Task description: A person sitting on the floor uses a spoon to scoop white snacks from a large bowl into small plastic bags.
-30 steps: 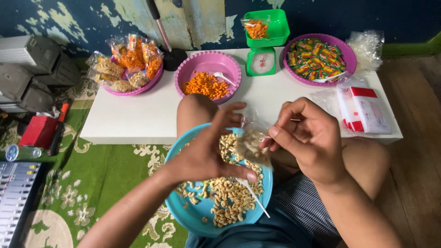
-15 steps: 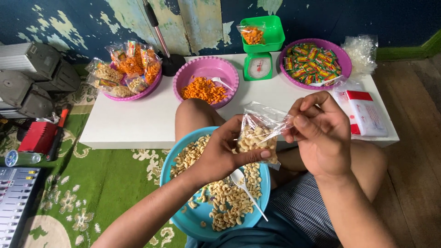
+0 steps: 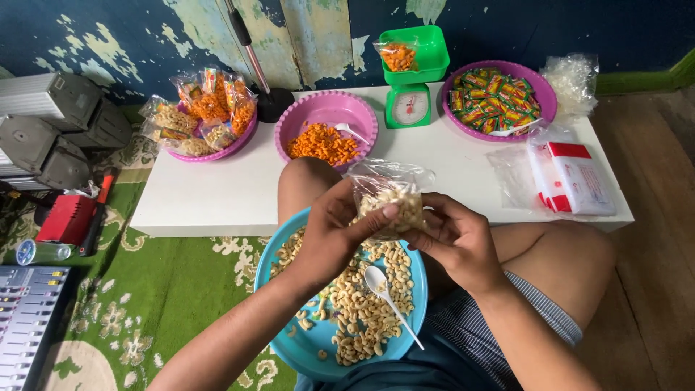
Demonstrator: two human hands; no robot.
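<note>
Cradling a small clear bag [image 3: 387, 199] of pale cashew-like nuts, both hands meet just above the far rim of the blue bowl [image 3: 289, 340], which rests on the person's lap in this single head view. The left hand [image 3: 329, 242] has its fingers curled and clamped round the bag's near side, thumb pressed on the front; the right hand [image 3: 452, 242] closes its fingers on the other side from below. By my judgement the bag is light, soft and slippery, its thin film crumpling easily, and the nuts inside shift and could chip if squeezed; the safest hold looks to be under the filled belly, or by the loose, empty neck standing up at the top. Inside the blue bowl lie loose nuts, too many to count, and one white plastic spoon [image 3: 384, 286]. Beyond the bowl stands one low white table [image 3: 217, 188] carrying three purple bowls: one [image 3: 206, 148] with filled snack bags, one [image 3: 329, 108] with orange snacks, one [image 3: 536, 76] with wrapped sweets. One green scale [image 3: 409, 105] stands between the last two, with one small bag of orange snacks in its tray.
</note>
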